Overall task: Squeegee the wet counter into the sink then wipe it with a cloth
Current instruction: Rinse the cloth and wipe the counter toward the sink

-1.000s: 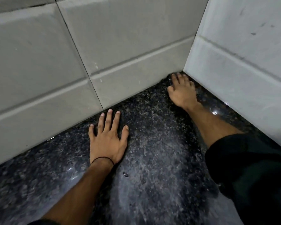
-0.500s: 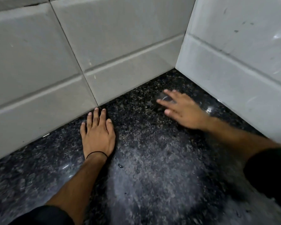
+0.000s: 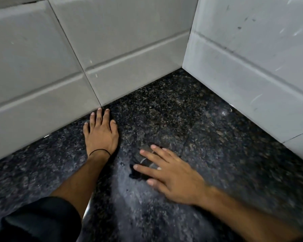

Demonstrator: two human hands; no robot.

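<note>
A person leans over a dark speckled stone counter [image 3: 191, 119] that runs into a corner of pale tiled wall [image 3: 112, 41]. Both hands are bare and released, holding nothing. The left hand [image 3: 100, 135] lies flat, fingers close together, fingertips touching the foot of the back wall; a thin black band circles the wrist. The right hand [image 3: 171, 175] lies palm down nearer the viewer, fingers spread and pointing left toward the other forearm, its edges blurred. A small ridge of water [image 3: 142, 163] glints just ahead of and under those fingers, and a greyish wet film streaks the stone toward the viewer.

No squeegee, cloth or sink is in view, so the hand itself seems to serve as the blade. To do this stroke well, I would judge, the palm edge should stay pressed flat with the fingers closed so water cannot slip between them, pushing in one steady pass. The counter's long axis appears to run from the far corner toward the viewer; which way the sink lies cannot be told.
</note>
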